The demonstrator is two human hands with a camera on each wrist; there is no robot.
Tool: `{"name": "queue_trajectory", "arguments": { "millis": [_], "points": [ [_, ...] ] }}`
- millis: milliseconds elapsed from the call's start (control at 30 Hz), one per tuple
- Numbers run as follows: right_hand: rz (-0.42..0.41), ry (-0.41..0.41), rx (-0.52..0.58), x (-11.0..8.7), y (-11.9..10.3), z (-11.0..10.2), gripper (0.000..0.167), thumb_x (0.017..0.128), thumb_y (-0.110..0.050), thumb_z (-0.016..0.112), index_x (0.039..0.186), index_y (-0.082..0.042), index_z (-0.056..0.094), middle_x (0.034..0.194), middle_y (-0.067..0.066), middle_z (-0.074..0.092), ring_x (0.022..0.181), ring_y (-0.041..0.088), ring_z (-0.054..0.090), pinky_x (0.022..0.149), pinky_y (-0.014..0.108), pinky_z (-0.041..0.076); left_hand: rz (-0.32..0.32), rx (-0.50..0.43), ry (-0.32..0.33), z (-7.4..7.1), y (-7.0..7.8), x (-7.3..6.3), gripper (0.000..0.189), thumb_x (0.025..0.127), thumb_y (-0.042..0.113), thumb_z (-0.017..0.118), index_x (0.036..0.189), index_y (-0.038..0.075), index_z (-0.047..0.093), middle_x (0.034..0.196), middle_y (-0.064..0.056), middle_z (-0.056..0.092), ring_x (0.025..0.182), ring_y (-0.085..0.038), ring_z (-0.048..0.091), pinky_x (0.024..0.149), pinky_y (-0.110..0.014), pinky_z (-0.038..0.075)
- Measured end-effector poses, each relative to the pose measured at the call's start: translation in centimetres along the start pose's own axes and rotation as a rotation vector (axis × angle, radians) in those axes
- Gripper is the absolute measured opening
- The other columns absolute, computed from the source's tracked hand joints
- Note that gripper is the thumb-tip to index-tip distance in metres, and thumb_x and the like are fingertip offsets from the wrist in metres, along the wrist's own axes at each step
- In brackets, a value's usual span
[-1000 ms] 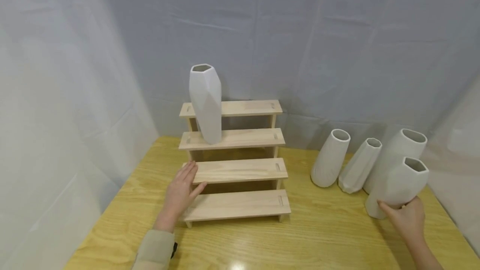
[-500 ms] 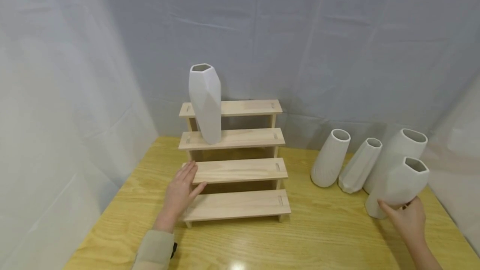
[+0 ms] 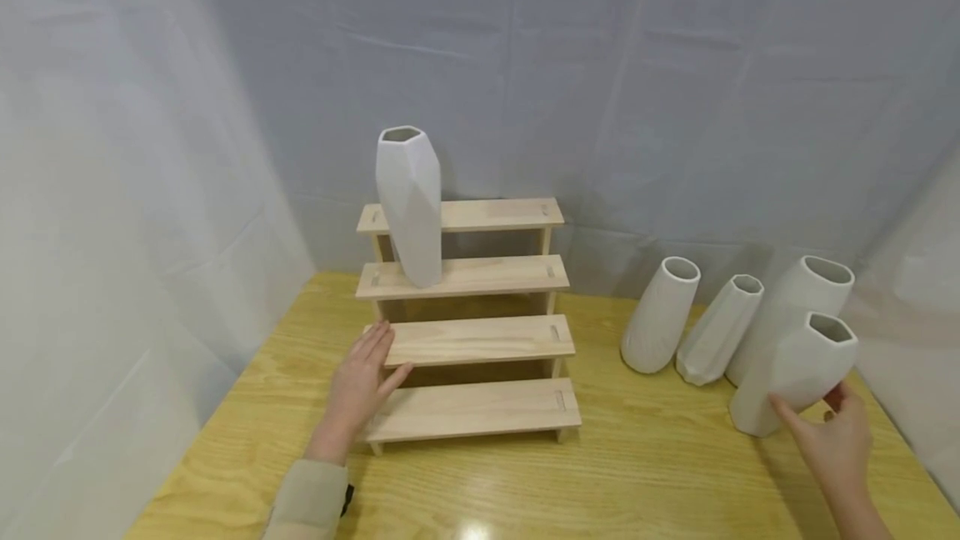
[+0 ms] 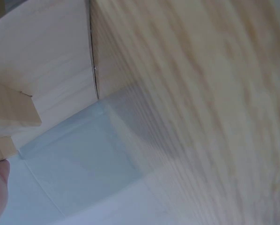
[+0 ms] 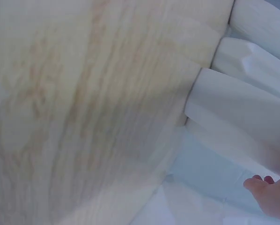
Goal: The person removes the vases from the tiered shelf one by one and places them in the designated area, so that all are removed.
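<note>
A wooden four-tier display stand [image 3: 480, 405] stands left of middle in the head view. A tall white faceted vase [image 3: 412, 207] is upright on its second shelf from the top. My left hand [image 3: 362, 386] rests on the left end of the third shelf, fingers straight and thumb spread. At the right of the table my right hand [image 3: 836, 440] is at a white vase [image 3: 798, 369] with a pentagonal mouth. Its thumb overlaps the vase front and its fingers show at the right side. In the right wrist view the fingertips are beside the vase's lower edge.
Close behind that vase stands a wide white vase [image 3: 817, 286]. A narrow fluted vase [image 3: 720, 332] and a rounded white vase [image 3: 662, 319] stand to its left. All are on the yellow wooden table [image 3: 600, 473], with a grey cloth backdrop [image 3: 637, 107] behind.
My right hand has shifted right and slightly back along the pentagonal-mouthed vase, showing more of its fingers. The vases and my left hand have stayed in place.
</note>
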State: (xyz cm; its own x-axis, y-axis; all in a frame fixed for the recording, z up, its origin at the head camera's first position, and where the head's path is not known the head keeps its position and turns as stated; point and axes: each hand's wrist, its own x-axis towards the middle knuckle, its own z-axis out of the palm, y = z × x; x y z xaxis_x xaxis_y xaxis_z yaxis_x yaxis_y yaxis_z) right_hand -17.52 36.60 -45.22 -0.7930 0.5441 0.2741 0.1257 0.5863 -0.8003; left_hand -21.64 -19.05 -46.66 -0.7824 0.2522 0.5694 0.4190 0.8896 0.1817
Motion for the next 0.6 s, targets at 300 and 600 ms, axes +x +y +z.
{"name": "queue_trajectory", "arguments": {
  "millis": [300,600],
  "points": [
    [0.003,0.075,0.055,-0.5,-1.2,-0.9,0.066,0.070,-0.012,0.072,0.127,0.001,0.041,0.114,0.017,0.048,0.105,0.008,0.043,0.095,0.022,0.034,-0.005,-0.015,0.003,-0.1,0.1,0.0,0.068,0.087,0.049,0.045,0.124,-0.008,0.044,0.131,-0.021,0.040,0.121,-0.032,0.036,0.101,-0.042,0.029],
    [0.022,0.077,0.078,-1.2,-2.2,-1.7,0.069,0.072,-0.011,0.070,0.130,0.004,0.035,0.120,0.020,0.044,0.111,0.011,0.039,0.099,0.022,0.031,0.009,-0.007,0.019,0.0,0.0,0.0,0.070,0.088,0.052,0.039,0.123,-0.008,0.045,0.130,-0.021,0.041,0.120,-0.032,0.037,0.101,-0.042,0.030]
  ]
}}
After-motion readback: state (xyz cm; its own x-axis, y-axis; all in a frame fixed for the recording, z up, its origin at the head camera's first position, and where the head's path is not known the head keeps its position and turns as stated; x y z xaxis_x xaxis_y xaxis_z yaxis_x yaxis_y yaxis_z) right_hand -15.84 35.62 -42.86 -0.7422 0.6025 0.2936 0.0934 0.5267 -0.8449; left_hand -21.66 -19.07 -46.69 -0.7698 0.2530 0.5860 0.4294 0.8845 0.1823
